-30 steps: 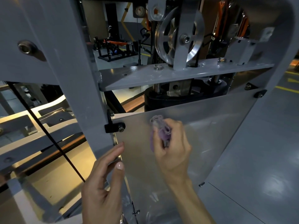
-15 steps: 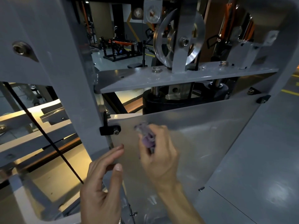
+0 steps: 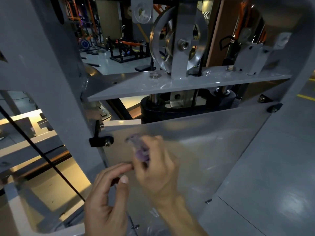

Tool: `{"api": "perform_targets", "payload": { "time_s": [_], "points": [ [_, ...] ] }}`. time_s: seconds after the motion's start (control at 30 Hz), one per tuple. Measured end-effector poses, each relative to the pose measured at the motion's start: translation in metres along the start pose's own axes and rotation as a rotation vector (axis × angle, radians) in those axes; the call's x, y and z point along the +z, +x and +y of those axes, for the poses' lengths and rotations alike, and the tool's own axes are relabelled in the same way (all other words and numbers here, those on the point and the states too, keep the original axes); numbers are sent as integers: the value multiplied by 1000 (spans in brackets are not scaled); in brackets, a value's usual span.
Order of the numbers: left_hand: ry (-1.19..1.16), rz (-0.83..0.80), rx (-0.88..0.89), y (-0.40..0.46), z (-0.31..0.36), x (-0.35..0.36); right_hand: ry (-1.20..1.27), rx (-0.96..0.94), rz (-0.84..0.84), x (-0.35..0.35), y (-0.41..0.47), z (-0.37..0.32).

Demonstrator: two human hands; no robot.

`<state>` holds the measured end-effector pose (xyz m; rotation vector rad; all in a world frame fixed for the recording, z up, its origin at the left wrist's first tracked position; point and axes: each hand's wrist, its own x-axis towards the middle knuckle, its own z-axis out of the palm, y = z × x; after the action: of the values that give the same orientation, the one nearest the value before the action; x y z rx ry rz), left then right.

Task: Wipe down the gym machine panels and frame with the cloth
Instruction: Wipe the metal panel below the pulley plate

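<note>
My right hand [image 3: 156, 169] grips a bunched purple cloth [image 3: 139, 149] and presses it against the upper left part of the translucent shield panel [image 3: 213, 150] of the gym machine. My left hand [image 3: 107, 201] hovers just below and left of it, fingers loosely curled, holding nothing, its fingertips close to the right hand at the panel's left edge. The grey frame upright [image 3: 51, 74] rises to the left of the panel. A grey crossplate [image 3: 170, 86] spans above it.
A silver pulley wheel [image 3: 179, 43] stands on the crossplate over the black weight stack [image 3: 187, 106]. A black bracket with a bolt [image 3: 100, 139] fixes the panel's top left corner. A black cable [image 3: 42, 155] runs diagonally at left. Grey floor [image 3: 272, 167] lies at right.
My right hand has slid the cloth leftward across the panel, toward the bracket. My left hand has risen a little and its fingertips have come close to the right hand.
</note>
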<state>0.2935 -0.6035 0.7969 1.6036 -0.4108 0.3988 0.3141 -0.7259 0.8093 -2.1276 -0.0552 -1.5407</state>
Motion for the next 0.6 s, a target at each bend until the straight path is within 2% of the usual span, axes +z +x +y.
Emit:
{"api": "perform_targets", "payload": {
  "time_s": [0.1,0.3,0.5,0.6],
  "points": [
    [4,21,-22,0,2,2,22,-27,-37,0,1,2],
    [41,21,-20,0,0,10,-66,112,154,-34,12,39],
    [19,28,-7,0,3,21,18,5,-12,-13,7,15],
    [27,32,-2,2,3,23,-25,36,43,-29,13,34]
  ]
}}
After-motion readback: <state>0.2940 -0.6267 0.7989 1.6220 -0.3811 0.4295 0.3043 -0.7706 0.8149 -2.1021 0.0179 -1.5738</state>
